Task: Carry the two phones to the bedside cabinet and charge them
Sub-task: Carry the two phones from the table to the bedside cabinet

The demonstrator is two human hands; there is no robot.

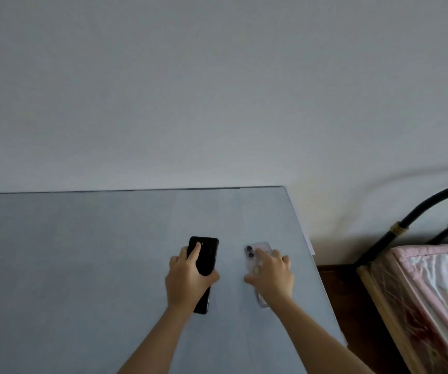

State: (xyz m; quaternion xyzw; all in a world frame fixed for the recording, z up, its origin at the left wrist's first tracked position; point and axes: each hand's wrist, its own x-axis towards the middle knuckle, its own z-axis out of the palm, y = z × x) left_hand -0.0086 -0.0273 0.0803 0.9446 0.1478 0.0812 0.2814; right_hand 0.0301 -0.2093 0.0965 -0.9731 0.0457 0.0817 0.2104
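Note:
Two phones lie face down on a pale grey table (82,252). The black phone (206,256) is on the left, and my left hand (187,279) is wrapped around its middle, thumb on the right edge and fingers over its back. The light pink phone (252,253) in a clear case lies to the right, its two camera lenses showing at the top. My right hand (271,276) covers most of it, fingers curled over the right edge and thumb at the left. Both phones still touch the tabletop.
The table stands against a plain white wall (217,90). Its right edge (317,268) is close to my right hand. Beyond it is dark floor (336,279), then a bed (439,292) with a pink cover and a black curved metal headboard (420,206).

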